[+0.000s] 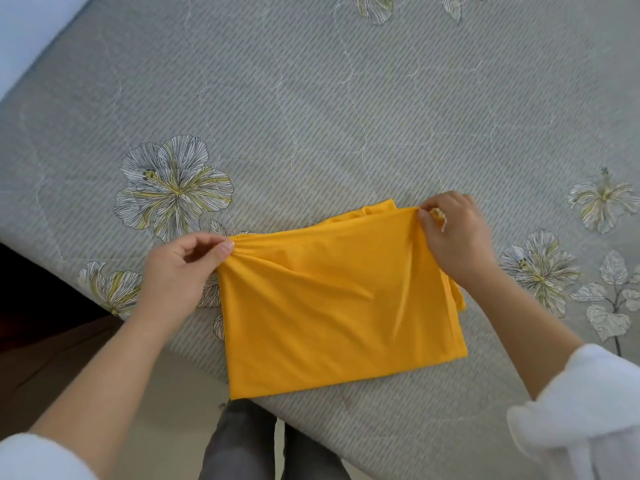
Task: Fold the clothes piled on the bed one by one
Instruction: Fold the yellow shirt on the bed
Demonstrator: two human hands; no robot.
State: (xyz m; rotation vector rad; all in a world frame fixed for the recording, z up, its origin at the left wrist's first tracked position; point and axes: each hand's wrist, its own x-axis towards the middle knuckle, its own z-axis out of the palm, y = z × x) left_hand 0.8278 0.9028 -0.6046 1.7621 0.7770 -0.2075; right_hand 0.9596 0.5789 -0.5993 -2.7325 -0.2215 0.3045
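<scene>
On the near edge of the bed (346,98), a yellow-orange garment (339,306) lies folded into a roughly rectangular panel, its lower corner reaching the bed's edge. No container is in view; the garment rests directly on the grey quilted bedspread (450,81), which carries a diagonal stripe weave and printed white-and-yellow flowers. The fabric is plain, smooth and slightly glossy, with soft creases running from the upper left corner toward the centre. Layers show along the right side and the far edge, where an under-layer projects beyond the top fold. The left hand (176,271) pinches the upper left corner between thumb and fingertips, gathering the cloth into small pleats. The right hand (453,230) is clenched on the upper right corner, with a pale scrap, possibly a label, showing at the fingers. Both forearms are bare below pushed-up white sleeves (581,410). Grey trouser legs (242,445) and the floor (166,393) appear below the bed's edge.
</scene>
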